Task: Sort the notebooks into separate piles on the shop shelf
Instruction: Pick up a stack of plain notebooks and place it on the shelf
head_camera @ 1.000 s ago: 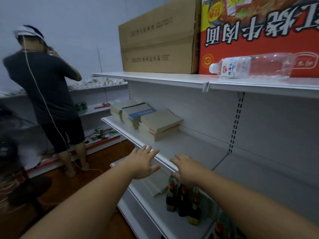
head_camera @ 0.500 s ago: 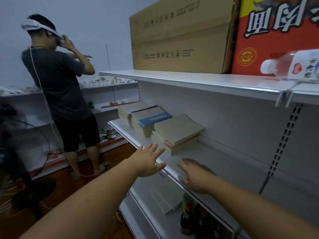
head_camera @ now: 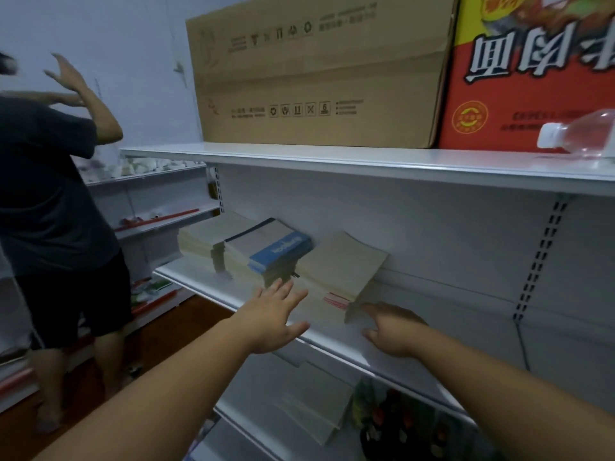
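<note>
Three piles of notebooks stand side by side on the white middle shelf [head_camera: 416, 314]. The left pile [head_camera: 203, 237] is plain beige, the middle pile [head_camera: 273, 251] has a blue-banded cover on top, and the right pile [head_camera: 339, 271] is beige with red-edged covers low in it. My left hand [head_camera: 273, 319] hovers with fingers spread just in front of the right pile's near left corner. My right hand [head_camera: 391, 329] is over the shelf, fingers stretched toward the pile's near right corner, fingertips at its lower edge. Neither hand holds anything.
A brown carton [head_camera: 319, 71], a red carton [head_camera: 532, 71] and a lying plastic bottle [head_camera: 582, 134] occupy the top shelf. Below are more notebooks [head_camera: 316, 407] and dark bottles [head_camera: 399, 424]. A person in dark clothes [head_camera: 56, 211] stands at the left by other shelves.
Both hands have moved forward and up from the shelf's front edge to the right notebook pile. The view has closed in on the shelf. The other person raised both arms.
</note>
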A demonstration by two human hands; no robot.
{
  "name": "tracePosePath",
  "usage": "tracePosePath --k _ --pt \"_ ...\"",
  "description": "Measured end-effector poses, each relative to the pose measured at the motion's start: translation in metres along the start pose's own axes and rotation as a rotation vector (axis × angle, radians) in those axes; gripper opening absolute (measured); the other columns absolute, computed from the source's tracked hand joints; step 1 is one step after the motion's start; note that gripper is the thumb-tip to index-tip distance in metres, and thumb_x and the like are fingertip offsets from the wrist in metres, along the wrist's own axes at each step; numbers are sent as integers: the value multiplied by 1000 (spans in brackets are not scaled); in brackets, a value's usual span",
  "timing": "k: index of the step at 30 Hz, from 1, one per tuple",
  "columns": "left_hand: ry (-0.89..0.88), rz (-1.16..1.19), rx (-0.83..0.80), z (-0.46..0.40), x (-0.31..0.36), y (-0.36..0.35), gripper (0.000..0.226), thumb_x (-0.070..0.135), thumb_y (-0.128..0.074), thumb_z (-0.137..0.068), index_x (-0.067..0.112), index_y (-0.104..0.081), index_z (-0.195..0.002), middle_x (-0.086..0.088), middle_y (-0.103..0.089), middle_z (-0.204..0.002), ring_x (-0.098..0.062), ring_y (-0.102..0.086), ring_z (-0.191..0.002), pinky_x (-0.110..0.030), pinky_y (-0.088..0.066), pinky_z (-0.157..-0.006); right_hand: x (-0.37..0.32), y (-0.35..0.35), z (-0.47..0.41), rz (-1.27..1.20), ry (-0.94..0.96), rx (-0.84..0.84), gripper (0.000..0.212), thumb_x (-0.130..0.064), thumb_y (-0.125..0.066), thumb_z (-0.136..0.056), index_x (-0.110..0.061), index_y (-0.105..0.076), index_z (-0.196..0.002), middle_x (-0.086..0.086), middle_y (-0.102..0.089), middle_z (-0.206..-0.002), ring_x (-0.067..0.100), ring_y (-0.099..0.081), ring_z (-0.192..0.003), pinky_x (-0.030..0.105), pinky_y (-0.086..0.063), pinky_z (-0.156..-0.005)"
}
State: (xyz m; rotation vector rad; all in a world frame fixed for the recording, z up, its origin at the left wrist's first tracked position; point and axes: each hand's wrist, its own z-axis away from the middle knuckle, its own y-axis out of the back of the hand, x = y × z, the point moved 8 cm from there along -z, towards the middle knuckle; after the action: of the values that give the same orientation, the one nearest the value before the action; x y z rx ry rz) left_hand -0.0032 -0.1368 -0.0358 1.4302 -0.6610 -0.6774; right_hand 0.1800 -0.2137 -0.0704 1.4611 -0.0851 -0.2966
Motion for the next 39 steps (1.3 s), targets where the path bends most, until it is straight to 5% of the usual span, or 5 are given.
tracePosePath --k 9,16,21,33,39 --pt "-69 -15 77 -43 -35 19 65 59 -31 -94 27 -21 -150 -5 -23 -156 -23 -14 -145 -36 -11 -118 20 28 -24 -220 -287 314 39 -35 -29 -100 -17 -62 -107 9 -63 -119 27 -59 -106 29 -41 -77" --pt "-54 120 114 -80 -43 40 60 45 -42 -98 26 -21 -150 -5 -26 -156 -23 -23 -143 -34 -27 -113 38 21 -82 -584 -448 241 59 -57 -34 -93 -11 -54 -124 17 -62 -115 30 -62 -97 24 -40 -72" --pt "-80 124 93 -97 -54 43 63 38 -42 -99 28 -8 -152 0 -7 -161 -17 3 -148 -27 -9 -117 45 9 -108 -948 -464 216 39 -44 -61 -87 -11 -57 -106 3 -58 -72 7 -45 -39 16 -28 -34" --pt "-195 411 31 -162 -26 34 61 41 -37 -100 16 -16 -152 4 -3 -160 -10 2 -147 -22 0 -115 71 21 -73 -988 -483 452 30 -27 -67 -85 -10 -64 -109 7 -65 -101 19 -62 -85 25 -50 -65" --pt "-202 920 4 -166 -35 32 64 33 -53 -96 25 -22 -151 10 -21 -156 -11 -29 -140 -13 -42 -87 55 24 -57 -1290 -388 770 16 -10 -66 -85 -20 -65 -98 7 -70 -104 14 -68 -84 27 -55 -77"
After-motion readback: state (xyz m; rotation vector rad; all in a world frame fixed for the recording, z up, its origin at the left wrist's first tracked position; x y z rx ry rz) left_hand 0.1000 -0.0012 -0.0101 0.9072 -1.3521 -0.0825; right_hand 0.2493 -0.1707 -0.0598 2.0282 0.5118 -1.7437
